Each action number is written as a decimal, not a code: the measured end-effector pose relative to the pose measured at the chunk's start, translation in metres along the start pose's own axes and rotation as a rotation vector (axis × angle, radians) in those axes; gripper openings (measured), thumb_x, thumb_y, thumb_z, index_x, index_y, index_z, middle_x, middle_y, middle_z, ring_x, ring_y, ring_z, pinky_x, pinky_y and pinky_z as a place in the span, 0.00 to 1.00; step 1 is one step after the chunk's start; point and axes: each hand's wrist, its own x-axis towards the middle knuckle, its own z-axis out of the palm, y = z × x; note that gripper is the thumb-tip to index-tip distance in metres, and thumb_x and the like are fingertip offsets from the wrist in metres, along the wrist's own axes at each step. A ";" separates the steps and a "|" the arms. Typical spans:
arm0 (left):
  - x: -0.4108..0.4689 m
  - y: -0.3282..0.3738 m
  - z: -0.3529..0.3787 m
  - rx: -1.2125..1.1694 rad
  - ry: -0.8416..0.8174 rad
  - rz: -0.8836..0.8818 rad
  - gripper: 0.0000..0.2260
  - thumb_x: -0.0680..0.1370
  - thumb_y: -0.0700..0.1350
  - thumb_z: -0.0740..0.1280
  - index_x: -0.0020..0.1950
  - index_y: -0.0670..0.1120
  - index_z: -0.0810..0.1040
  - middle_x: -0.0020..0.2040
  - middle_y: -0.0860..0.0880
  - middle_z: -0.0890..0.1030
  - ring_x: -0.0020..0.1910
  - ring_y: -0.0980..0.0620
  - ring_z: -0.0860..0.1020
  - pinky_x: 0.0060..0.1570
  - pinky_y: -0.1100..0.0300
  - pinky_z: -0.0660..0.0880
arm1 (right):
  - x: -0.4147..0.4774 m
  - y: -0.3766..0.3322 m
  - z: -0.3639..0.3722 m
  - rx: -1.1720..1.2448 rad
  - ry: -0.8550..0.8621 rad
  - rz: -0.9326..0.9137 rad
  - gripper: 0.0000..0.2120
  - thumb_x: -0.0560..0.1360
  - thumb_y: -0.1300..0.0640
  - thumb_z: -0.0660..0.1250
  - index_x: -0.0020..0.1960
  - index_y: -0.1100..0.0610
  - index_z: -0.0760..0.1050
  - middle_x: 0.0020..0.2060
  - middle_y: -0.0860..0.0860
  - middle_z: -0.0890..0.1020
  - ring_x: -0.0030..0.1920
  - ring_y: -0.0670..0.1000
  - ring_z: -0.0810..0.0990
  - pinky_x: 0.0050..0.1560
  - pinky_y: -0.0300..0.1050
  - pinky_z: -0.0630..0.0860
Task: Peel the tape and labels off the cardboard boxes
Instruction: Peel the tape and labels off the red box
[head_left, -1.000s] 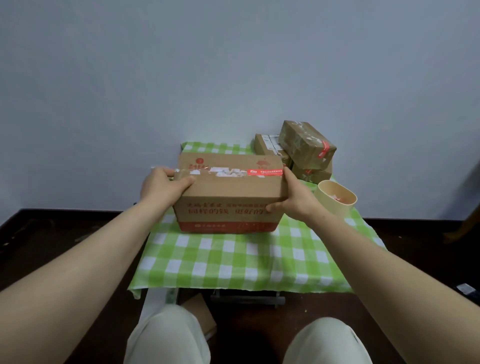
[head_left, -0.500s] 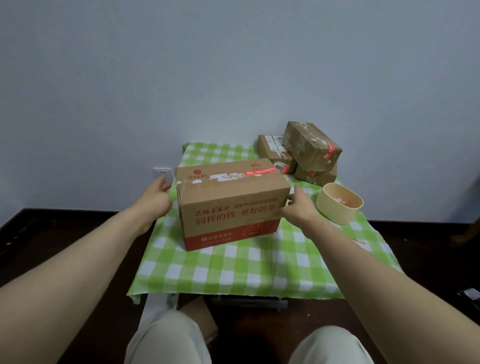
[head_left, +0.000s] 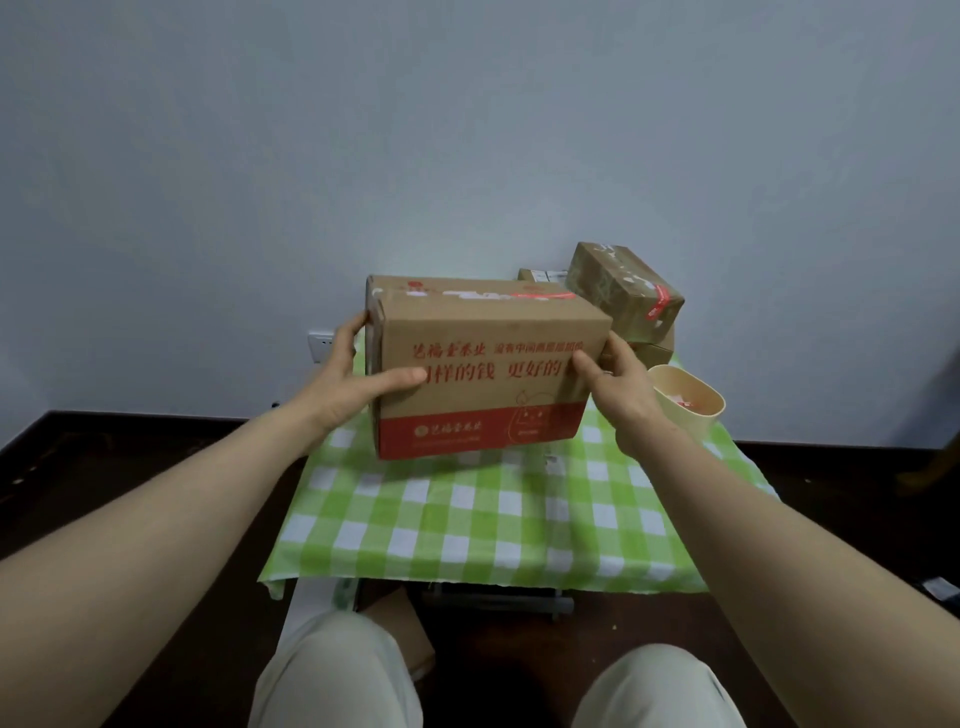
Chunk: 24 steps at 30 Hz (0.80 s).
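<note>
A large cardboard box (head_left: 483, 358) with red printing and a red band along its bottom is held above the green checked tablecloth (head_left: 493, 519). White torn label remains and a red tape strip (head_left: 540, 296) run across its top. My left hand (head_left: 353, 379) grips the box's left corner, thumb on the front face, fingers round the left side. My right hand (head_left: 613, 384) grips the right front corner, thumb on the front face.
Smaller taped cardboard boxes (head_left: 623, 291) are stacked at the back right of the table. A beige cup (head_left: 685, 405) with red scraps inside stands right of my right hand. A wall socket (head_left: 319, 345) sits on the wall at the left. A cardboard piece (head_left: 400, 629) lies on the floor by my knees.
The large box has come up off the table and closer to me. Both hands, loose beside it half a second ago, now grip its front corners.
</note>
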 end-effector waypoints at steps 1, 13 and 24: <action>0.000 0.006 -0.001 -0.035 0.000 0.005 0.54 0.50 0.63 0.80 0.70 0.62 0.56 0.71 0.47 0.65 0.69 0.52 0.66 0.67 0.52 0.66 | -0.002 -0.006 -0.003 0.039 -0.010 0.008 0.18 0.79 0.58 0.61 0.68 0.48 0.67 0.52 0.47 0.78 0.47 0.45 0.75 0.43 0.38 0.73; -0.019 0.039 0.011 -0.004 -0.089 -0.120 0.55 0.57 0.65 0.76 0.76 0.57 0.48 0.61 0.48 0.76 0.54 0.51 0.78 0.60 0.53 0.71 | -0.018 -0.016 -0.026 0.152 -0.004 0.128 0.26 0.78 0.49 0.61 0.74 0.47 0.58 0.65 0.46 0.73 0.56 0.48 0.74 0.51 0.48 0.73; -0.020 0.021 -0.012 -0.115 -0.029 -0.685 0.49 0.63 0.79 0.53 0.70 0.44 0.67 0.67 0.32 0.67 0.61 0.35 0.74 0.42 0.40 0.79 | -0.020 -0.022 -0.033 0.076 -0.185 0.132 0.21 0.75 0.37 0.58 0.56 0.51 0.76 0.51 0.49 0.77 0.52 0.48 0.77 0.58 0.46 0.70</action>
